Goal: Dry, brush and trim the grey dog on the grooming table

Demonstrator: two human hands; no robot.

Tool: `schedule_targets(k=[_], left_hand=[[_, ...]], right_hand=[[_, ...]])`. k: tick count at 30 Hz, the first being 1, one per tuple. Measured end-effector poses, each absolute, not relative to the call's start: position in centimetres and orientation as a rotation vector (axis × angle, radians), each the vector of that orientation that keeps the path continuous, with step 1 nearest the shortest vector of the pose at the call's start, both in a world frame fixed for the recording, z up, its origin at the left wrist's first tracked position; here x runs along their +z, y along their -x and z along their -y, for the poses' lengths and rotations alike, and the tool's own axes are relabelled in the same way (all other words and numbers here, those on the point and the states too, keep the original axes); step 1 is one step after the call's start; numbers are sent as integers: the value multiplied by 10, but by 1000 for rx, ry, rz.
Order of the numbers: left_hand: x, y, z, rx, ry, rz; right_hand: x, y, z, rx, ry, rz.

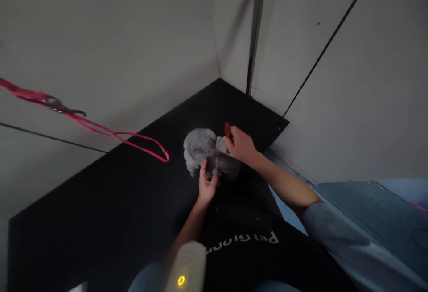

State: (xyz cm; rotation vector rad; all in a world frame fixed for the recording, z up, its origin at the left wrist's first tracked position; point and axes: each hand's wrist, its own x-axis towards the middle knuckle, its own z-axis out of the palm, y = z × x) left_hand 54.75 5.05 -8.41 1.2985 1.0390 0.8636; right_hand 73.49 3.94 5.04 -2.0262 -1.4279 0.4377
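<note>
A small grey, furry animal [199, 145] is on the black ribbed table [143, 203], close to the front of my apron; its kind is not clear from this angle. My left hand [207, 184] curls around its near side, with fingers and thumb gripping the darker grey fur. In my right hand [241, 144] is a slicker brush with an orange-red handle [228, 129], fist closed around it. The brush's pale head [221, 145] rests against the animal's coat, and its bristle side is hidden.
A red looped cord [147, 142] with a metal clasp hangs in from the left over the table. Pale walls [133, 38] meet behind the table's far corner, near a dark upright post [256, 38]. A white device [187, 265] with a yellow light shows low in front.
</note>
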Motion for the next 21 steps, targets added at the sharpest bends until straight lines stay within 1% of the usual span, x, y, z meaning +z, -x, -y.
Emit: schedule_targets(k=[1, 2, 5, 8, 9, 12, 13, 15, 17, 21], left_hand=[[-85, -545, -51, 848, -1296, -1039], [-87, -543, -52, 837, -1303, -1035], [-90, -533, -60, 755, -1416, -1058], [-84, -519, -74, 565, -1670, -1057], [-79, -513, -79, 503, -1772, -1013], [-59, -501, -93, 286, -2035, -830], [-52, -498, -96, 195, -2103, -806], [-40, -496, -98, 10, -2231, -821], [-32, -499, -97, -140, -2336, -860], [-25, -503, -93, -336, -2489, -920]], right_hand=[[50, -735, -41, 412, 2018, 1396], [50, -735, -43, 453, 1975, 1436], [47, -735, -50, 655, 1879, 1585], [39, -738, -59, 529, 1974, 1355], [35, -740, -62, 551, 1939, 1321], [19, -751, -70, 848, 1827, 1313], [13, -755, -72, 874, 1873, 1239], [-2, -761, -73, 757, 1982, 1011], [-19, -763, -72, 723, 1900, 864], [-55, -763, -67, 980, 1634, 610]])
